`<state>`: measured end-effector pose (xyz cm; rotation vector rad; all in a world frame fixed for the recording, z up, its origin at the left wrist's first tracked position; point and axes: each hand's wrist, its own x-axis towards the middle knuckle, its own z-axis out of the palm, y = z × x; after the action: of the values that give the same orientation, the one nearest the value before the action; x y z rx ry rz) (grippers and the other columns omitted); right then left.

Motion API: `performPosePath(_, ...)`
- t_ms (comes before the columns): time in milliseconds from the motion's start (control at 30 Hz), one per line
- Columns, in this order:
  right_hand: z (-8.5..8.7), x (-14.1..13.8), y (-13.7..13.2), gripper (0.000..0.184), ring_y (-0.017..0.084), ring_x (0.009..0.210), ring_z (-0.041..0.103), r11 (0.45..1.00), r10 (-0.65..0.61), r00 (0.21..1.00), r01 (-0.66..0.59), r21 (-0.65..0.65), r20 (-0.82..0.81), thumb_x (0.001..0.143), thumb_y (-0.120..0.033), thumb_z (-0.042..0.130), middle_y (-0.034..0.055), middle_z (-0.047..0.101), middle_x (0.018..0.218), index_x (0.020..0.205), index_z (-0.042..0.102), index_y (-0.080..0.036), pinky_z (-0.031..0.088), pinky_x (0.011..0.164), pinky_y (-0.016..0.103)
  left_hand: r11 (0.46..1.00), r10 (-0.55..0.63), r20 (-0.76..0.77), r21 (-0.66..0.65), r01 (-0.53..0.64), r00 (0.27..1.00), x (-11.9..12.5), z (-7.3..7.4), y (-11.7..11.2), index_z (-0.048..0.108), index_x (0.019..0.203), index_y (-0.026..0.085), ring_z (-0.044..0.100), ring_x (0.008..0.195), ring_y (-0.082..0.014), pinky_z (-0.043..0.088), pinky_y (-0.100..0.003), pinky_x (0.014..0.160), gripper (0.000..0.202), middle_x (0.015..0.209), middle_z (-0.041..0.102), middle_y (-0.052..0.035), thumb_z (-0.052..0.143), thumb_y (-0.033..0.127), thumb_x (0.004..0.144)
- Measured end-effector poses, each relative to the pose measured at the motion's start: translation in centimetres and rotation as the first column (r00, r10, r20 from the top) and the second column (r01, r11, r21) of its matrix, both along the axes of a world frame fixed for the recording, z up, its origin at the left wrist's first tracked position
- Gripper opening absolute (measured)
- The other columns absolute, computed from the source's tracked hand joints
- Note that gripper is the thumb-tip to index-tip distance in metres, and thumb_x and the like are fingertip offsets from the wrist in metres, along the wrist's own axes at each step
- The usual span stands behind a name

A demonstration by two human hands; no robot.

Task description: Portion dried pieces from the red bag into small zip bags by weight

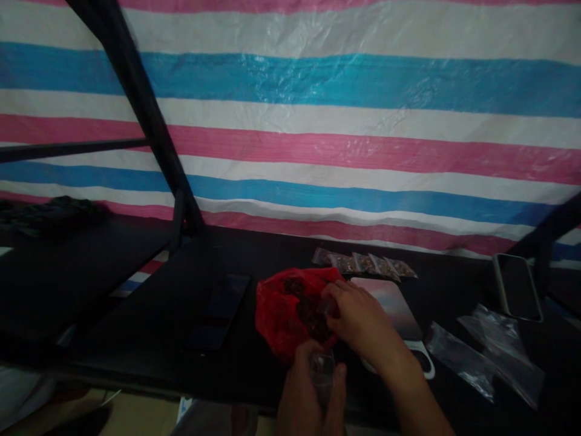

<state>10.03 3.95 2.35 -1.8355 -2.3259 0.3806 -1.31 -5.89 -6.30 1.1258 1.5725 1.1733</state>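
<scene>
A red plastic bag [276,321] stands open on the black table, with small dark brown pieces [313,312] inside. My right hand [358,312] reaches into its right side, fingers closed together. Something small and translucent shows at those fingertips, too dim to name. Just in front of the red bag, my left hand [302,390] grips a small clear plastic bag [322,369] between thumb and fingers. Partly behind my right forearm lies a white scale [390,306] with a pale, shiny plate. Several small filled clear bags [363,264] lie in a row behind it.
Loose flat clear bags [490,351] lie at the right. A phone [517,287] is at the far right, and a dark flat device [220,312] lies left of the red bag. Black metal posts [145,115] and a striped plastic sheet [340,145] stand behind.
</scene>
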Motion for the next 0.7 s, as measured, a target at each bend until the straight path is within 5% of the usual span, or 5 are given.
performPosePath(167,-0.3,0.2,-0.4,0.028,0.023,0.092,0.070,0.996,0.020,0.987,-0.034,-0.085,-0.157,0.079,-0.009,0.071,0.0063,0.078,0.105,0.103,0.075,-0.022,0.044,0.077,0.031,0.998,0.050,0.181,0.033,-0.057,0.982,-0.8,0.4,1.5,0.062,0.111,0.023,0.074,0.101,-0.0275,0.056,-0.039,0.088,0.041,0.106,0.077,-0.0113,0.060,0.059,0.093)
performPosePath(333,-0.6,0.0,-0.6,0.026,0.019,0.083,0.069,0.987,0.024,0.957,-0.068,-0.143,-0.289,0.076,-0.013,0.073,0.0033,0.078,0.097,0.100,0.077,-0.023,0.041,0.069,0.028,0.994,0.030,0.326,0.091,-0.063,0.945,-1.1,-0.2,2.2,0.062,0.106,0.022,0.072,0.091,-0.0221,0.058,-0.033,0.081,0.049,0.101,0.073,-0.0084,0.065,0.068,0.091)
performPosePath(500,-1.3,0.4,-0.1,0.018,0.017,0.073,0.067,0.981,0.022,0.932,-0.090,-0.174,-0.361,0.079,-0.019,0.072,0.0006,0.076,0.083,0.096,0.077,-0.023,0.039,0.062,0.026,0.972,0.157,0.379,0.103,-0.210,0.912,-0.2,0.7,1.7,0.062,0.103,0.023,0.070,0.086,-0.0187,0.057,-0.029,0.079,0.048,0.093,0.070,-0.0033,0.068,0.068,0.089)
performPosePath(700,-2.5,1.6,0.8,0.014,0.017,0.071,0.067,0.951,-0.020,0.845,-0.149,-0.270,-0.535,0.087,-0.025,0.069,0.0012,0.075,0.079,0.098,0.076,-0.020,0.044,0.059,0.025,0.963,0.182,0.392,0.113,-0.243,0.902,0.4,0.8,1.7,0.058,0.108,0.024,0.072,0.087,-0.0196,0.058,-0.031,0.080,0.049,0.095,0.073,-0.0041,0.067,0.068,0.088)
